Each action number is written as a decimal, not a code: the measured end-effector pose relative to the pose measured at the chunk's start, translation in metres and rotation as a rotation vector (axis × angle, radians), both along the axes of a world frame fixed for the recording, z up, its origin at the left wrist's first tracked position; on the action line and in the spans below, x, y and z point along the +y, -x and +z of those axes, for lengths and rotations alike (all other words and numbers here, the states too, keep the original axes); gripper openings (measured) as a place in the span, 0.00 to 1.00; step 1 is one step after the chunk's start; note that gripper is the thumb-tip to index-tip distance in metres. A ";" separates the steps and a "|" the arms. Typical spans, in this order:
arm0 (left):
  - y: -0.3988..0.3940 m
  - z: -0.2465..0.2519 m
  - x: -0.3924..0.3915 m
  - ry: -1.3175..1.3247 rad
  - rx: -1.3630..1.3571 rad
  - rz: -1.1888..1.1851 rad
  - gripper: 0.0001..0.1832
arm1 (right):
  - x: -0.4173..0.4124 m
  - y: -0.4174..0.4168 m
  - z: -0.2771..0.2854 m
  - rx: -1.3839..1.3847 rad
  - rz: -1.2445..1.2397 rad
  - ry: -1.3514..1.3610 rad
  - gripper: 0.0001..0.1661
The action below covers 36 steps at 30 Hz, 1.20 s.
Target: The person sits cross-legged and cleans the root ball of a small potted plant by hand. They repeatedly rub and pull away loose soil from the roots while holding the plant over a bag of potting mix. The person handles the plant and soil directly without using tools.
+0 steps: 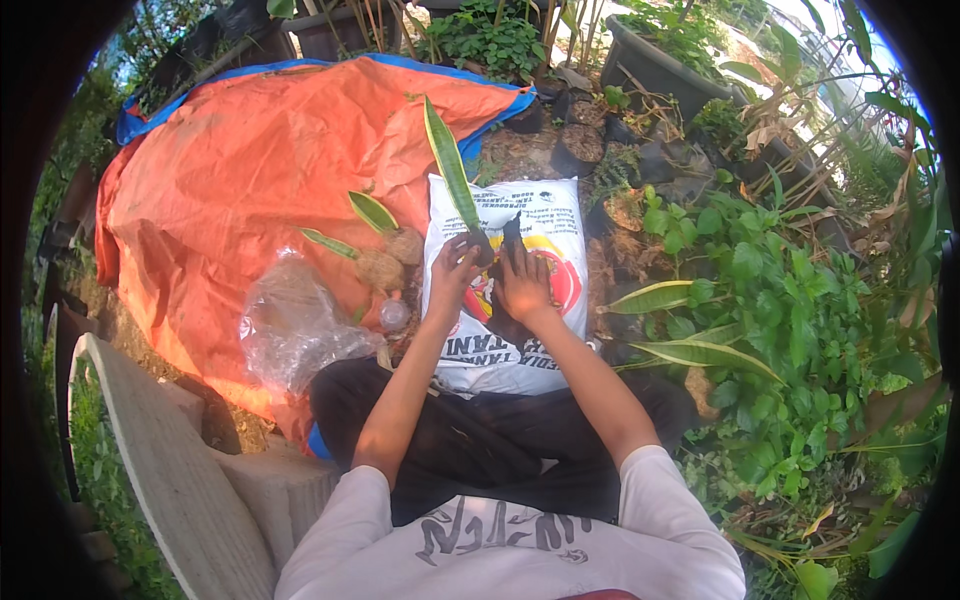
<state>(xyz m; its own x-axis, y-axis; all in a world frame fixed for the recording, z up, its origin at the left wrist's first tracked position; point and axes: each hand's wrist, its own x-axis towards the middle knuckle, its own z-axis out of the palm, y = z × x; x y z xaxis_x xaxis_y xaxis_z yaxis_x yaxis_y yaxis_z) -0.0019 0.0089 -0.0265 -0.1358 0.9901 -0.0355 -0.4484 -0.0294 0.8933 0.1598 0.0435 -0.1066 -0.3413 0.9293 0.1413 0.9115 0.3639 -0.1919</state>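
My left hand [453, 264] grips the dark lower end of a yellow-edged snake plant leaf [451, 161], which points up and away from me. Beside it, my right hand [523, 283] presses with spread fingers on a dark strip of material [512, 234] that lies on a white printed sack [559, 206]. What the strip is made of I cannot tell. The sack lies before my crossed legs. Two fibrous brown balls, one nearer [379, 270] and one farther [405, 246], each with a short snake plant leaf, rest left of the sack.
An orange tarpaulin [247, 157] with a blue edge spreads at the left. A clear plastic bag [296, 326] and a small clear plastic cup [394, 314] lie on it. More snake plant leaves [701, 355] and leafy plants crowd the right. A large planter [660, 75] stands beyond.
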 end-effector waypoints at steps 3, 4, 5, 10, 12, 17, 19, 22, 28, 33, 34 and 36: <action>0.001 -0.001 0.001 -0.023 -0.014 -0.002 0.24 | 0.009 0.002 0.002 0.032 0.051 -0.022 0.41; 0.001 -0.003 0.002 -0.036 -0.024 -0.006 0.24 | 0.010 0.002 0.001 0.061 0.055 -0.037 0.40; 0.001 -0.003 0.004 -0.041 -0.025 -0.008 0.24 | 0.012 0.003 0.000 0.090 0.058 -0.053 0.38; 0.003 -0.007 0.006 -0.033 -0.021 0.001 0.24 | 0.003 0.007 0.006 0.171 0.070 -0.044 0.33; 0.004 -0.007 0.006 -0.030 -0.007 0.005 0.24 | 0.000 0.006 0.013 0.218 0.083 0.016 0.33; 0.009 -0.013 0.008 -0.052 -0.024 0.007 0.25 | -0.007 0.004 0.023 0.215 0.089 0.167 0.33; 0.009 -0.015 0.009 -0.033 -0.011 0.001 0.24 | -0.008 0.000 0.016 0.223 0.113 0.158 0.34; 0.006 -0.014 0.009 -0.040 -0.020 -0.012 0.25 | -0.011 -0.006 -0.006 0.262 0.152 0.007 0.34; 0.008 -0.013 0.008 -0.043 -0.010 0.000 0.27 | -0.008 0.004 -0.010 0.162 0.167 -0.153 0.37; 0.007 -0.010 0.006 -0.031 -0.013 0.003 0.27 | 0.011 0.011 0.003 0.010 0.150 0.041 0.38; 0.007 -0.010 0.007 -0.031 -0.011 -0.001 0.27 | 0.012 0.013 0.005 -0.006 0.142 0.038 0.37; 0.008 -0.010 0.008 -0.030 -0.005 0.020 0.27 | 0.013 0.015 0.008 -0.040 0.124 0.036 0.37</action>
